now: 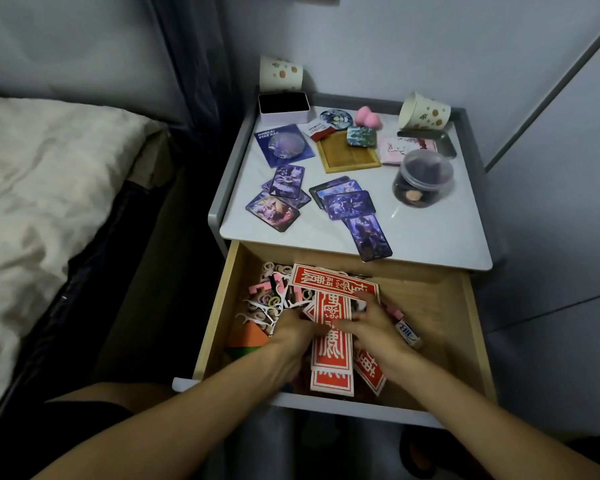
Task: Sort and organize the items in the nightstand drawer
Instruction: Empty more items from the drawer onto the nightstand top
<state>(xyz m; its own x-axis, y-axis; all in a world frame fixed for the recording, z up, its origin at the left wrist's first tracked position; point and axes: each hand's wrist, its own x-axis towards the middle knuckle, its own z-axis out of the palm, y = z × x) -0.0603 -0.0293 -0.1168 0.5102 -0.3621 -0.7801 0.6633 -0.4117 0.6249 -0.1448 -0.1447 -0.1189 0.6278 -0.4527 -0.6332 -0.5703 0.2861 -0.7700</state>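
The drawer (437,306) is pulled open, and both hands are inside it at the red cards (331,355), which lie crossed in its middle. It looks as if the person is squaring them into one pile. The left hand (291,332) curls at their left edge; whether it pinches them I cannot tell. The right hand (373,327) rests loosely bent, spread fingers (362,306) on top, gripping nothing. Hair ties and floss picks (274,301) lie mixed in the drawer's left part. Picture cards (347,202) already lie on the tabletop (430,233) above the drawer, probably sorted out.
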